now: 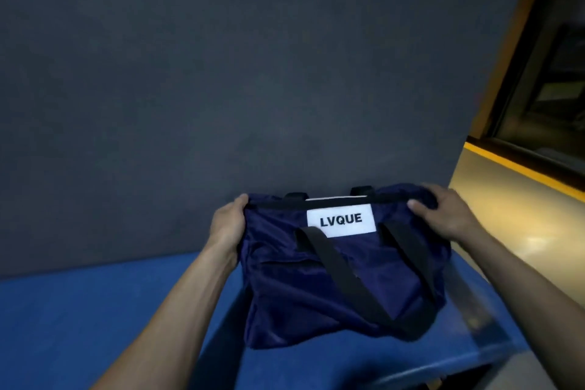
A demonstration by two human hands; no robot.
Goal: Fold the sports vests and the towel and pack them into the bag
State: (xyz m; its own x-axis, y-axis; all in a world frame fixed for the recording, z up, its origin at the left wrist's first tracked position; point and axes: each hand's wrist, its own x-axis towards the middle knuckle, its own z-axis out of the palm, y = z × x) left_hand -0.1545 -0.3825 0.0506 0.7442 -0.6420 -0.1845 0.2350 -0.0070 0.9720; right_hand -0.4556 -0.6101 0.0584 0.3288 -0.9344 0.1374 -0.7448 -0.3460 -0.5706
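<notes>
Packing step: judged near its end; bag (342, 279) stands on the blue surface (95, 326) against the grey wall (221, 73), no vests or towel in view.
Left hand (226, 225): fingers curled round the bag's top left corner.
Right hand (443, 212): thumb and fingers gripping the top right corner.
Next move: probably closing or settling the bag's mouth.
</notes>
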